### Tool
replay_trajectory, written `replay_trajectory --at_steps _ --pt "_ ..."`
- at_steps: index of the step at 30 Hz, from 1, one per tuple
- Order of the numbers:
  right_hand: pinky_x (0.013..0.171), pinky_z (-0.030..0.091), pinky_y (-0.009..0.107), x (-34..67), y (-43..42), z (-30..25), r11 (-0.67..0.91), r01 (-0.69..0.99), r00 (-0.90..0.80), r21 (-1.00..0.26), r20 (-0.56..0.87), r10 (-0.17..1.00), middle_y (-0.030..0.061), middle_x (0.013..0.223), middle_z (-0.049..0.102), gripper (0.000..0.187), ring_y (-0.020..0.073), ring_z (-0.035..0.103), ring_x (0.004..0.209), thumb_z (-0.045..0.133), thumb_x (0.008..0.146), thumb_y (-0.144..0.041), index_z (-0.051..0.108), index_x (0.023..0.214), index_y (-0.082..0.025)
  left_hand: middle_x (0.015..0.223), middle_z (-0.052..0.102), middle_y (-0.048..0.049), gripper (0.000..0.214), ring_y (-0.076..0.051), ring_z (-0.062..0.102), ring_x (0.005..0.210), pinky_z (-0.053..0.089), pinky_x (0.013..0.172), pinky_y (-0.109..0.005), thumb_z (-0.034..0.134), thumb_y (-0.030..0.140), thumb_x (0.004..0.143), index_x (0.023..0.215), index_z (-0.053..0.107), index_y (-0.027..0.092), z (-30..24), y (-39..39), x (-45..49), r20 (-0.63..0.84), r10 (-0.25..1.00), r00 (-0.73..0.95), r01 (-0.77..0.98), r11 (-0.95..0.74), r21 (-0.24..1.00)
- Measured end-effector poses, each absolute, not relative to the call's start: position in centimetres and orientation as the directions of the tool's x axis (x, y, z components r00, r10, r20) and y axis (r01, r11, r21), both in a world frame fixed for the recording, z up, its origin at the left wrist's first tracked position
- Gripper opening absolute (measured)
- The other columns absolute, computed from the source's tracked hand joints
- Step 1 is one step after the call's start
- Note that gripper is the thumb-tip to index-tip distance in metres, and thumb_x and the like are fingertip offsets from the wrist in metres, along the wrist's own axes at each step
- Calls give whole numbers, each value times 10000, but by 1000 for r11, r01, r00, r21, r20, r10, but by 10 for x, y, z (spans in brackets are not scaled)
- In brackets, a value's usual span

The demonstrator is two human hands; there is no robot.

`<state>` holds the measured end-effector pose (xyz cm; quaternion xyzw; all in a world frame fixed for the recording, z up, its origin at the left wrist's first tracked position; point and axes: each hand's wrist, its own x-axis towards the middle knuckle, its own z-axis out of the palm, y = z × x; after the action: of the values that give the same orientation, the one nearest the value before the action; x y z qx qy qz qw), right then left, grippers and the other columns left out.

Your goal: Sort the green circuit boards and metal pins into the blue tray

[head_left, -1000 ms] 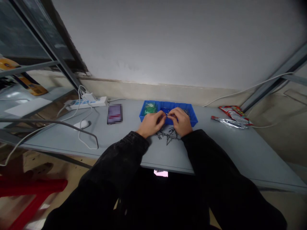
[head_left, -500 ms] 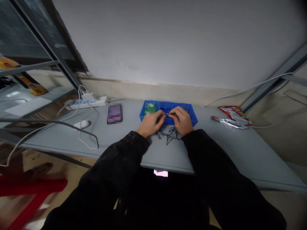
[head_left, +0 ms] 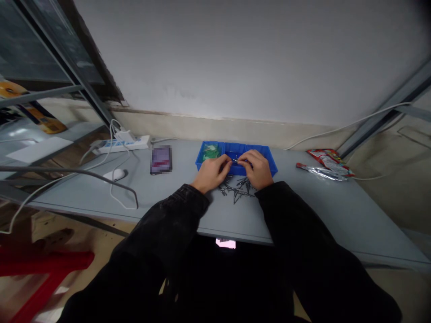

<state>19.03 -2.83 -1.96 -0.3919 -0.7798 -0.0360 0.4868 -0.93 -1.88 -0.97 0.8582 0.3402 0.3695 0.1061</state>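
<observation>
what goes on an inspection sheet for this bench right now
surface: grey table, items spread along its far half
job's things: blue three-compartment tray, green items in its left compartment, dark metal pins loose on the table before it
clutter: pixelated flat device, white mouse, foil wrapper, red packet
hands: left hand, right hand, fingers meeting over the tray's middle compartment, grip unclear
cables: white power strip, white cords, dark cable
surroundings: white wall, metal shelving, red stool

1. The right hand (head_left: 258, 168) has shifted slightly toward 2 o'clock above the blue divided tray (head_left: 266, 157).
2. Its fingertips (head_left: 241, 160) have parted slightly from the left hand (head_left: 211, 175), opening a small gap around a thin metal pin (head_left: 235, 160).
</observation>
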Motion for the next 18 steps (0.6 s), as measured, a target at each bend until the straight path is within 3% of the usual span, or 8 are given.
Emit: replay_trajectory --at_steps 18 --pt "778 486 362 185 -32 -21 707 617 -212 -346 791 573 49 844 672 118 207 591 804 601 929 -196 648 822 -207 796 672 -17 204 -120 575 652 446 687 -252 460 269 1030 1001 631 161 -14 -16 -10 559 643 524 466 -766 444"
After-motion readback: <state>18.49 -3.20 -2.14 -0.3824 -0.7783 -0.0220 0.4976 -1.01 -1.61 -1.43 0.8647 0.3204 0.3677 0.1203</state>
